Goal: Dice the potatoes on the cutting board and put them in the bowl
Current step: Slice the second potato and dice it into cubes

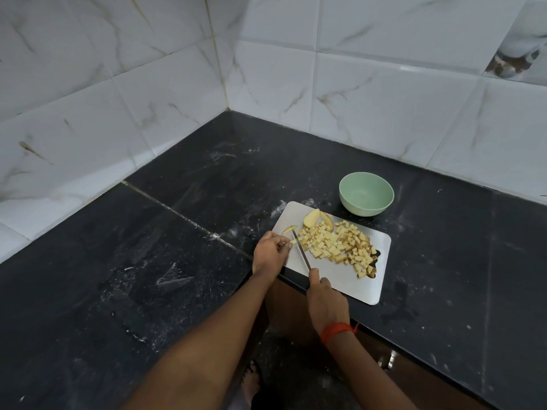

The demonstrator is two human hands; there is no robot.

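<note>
A white cutting board (340, 276) lies on the black counter, its near edge over the counter's inner corner. A heap of diced potato (337, 244) covers its middle. Two uncut potato wedges (313, 218) lie at the far end, and a thin slice (288, 229) lies at the left corner. My left hand (270, 254) pinches a small potato strip (296, 240) on the board. My right hand (324, 297) grips the handle of a knife (301, 251), whose blade rests on that strip. An empty pale green bowl (366, 193) stands just beyond the board.
The black stone counter (183, 232) forms an L along white tiled walls (384, 99). White smears and scratches mark the counter's surface. Below the inner corner I see the floor and a foot in a sandal (251, 380). A red thread (337, 329) circles my right wrist.
</note>
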